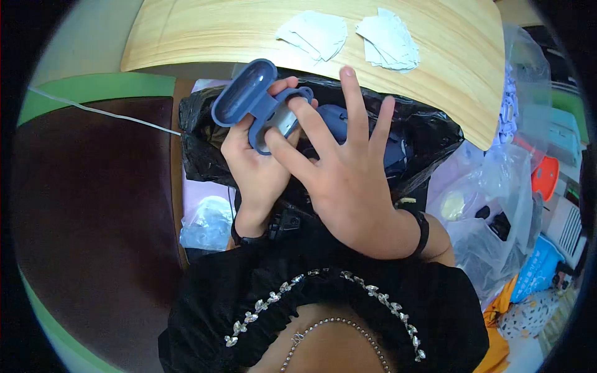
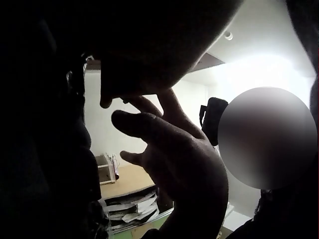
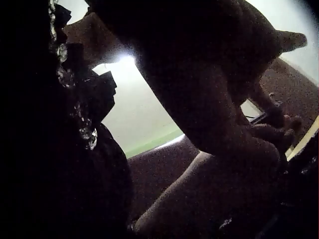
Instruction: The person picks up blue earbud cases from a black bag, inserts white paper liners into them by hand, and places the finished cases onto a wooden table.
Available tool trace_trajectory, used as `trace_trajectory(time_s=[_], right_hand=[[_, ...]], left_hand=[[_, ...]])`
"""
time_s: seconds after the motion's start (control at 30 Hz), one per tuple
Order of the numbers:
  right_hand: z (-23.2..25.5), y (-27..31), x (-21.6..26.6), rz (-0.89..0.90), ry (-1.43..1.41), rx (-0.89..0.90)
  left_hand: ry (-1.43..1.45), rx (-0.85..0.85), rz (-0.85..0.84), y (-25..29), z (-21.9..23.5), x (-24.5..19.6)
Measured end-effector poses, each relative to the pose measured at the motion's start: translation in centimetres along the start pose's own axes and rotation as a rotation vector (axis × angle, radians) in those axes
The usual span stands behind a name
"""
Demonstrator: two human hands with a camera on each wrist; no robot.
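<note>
A blue hinged case (image 1: 244, 93) stands open, its lid to the upper left, with a whitish piece (image 1: 283, 119) in its lower half. The left hand (image 1: 256, 168) holds the case from beneath, fingers curled round its far side. Thumb and index finger of the right hand (image 1: 354, 180) touch the whitish piece at the lower half; its other fingers are spread and raised. Under the hands lies a black plastic bag (image 1: 205, 146) with more blue items (image 1: 336, 121) in it. Both wrist views are dark; the right hand (image 2: 184, 159) shows as a silhouette in the left wrist view.
A wooden table (image 1: 211, 31) at the top bears two fanned stacks of white paper pieces (image 1: 314, 34) (image 1: 388, 40). On the left is a dark brown surface (image 1: 93, 205) with green edges. Clear plastic bags (image 1: 491, 205), a red item (image 1: 545, 178) and a blue bag (image 1: 538, 267) crowd the right side.
</note>
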State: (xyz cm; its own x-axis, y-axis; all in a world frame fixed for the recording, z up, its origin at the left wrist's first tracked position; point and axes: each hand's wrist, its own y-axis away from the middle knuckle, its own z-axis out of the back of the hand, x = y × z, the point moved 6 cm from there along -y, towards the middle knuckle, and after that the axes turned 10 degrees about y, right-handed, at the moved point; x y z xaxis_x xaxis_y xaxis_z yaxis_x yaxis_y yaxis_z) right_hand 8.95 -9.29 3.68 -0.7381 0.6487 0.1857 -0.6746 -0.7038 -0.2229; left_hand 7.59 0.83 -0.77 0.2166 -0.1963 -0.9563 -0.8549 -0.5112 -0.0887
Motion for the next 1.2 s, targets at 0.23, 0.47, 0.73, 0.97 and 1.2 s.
trace_trajectory(time_s=[0.23, 0.47, 0.73, 0.97, 1.2], right_hand=[[-0.2, -0.4, 0.1, 0.073, -0.048, -0.068], [1.9, -7.6, -8.2, 0.013, -0.380, -0.266], [-7.3, -11.9, -10.6, -0.010, -0.161, -0.037], [-6.6, -12.0, -11.3, -0.089, -0.333, 0.091], [-6.9, -12.1, -12.6, -0.201, -0.411, 0.176]], left_hand=[[0.016, -0.025, -0.066, 0.1, 0.8, 0.0], [-0.023, 0.014, 0.234, 2.0, 2.5, -1.4], [0.036, 0.164, 0.221, 2.5, 3.7, -2.4], [0.353, 0.224, 0.274, 1.1, 3.1, -0.7], [0.370, 0.157, 0.281, -2.2, 0.1, 0.2]])
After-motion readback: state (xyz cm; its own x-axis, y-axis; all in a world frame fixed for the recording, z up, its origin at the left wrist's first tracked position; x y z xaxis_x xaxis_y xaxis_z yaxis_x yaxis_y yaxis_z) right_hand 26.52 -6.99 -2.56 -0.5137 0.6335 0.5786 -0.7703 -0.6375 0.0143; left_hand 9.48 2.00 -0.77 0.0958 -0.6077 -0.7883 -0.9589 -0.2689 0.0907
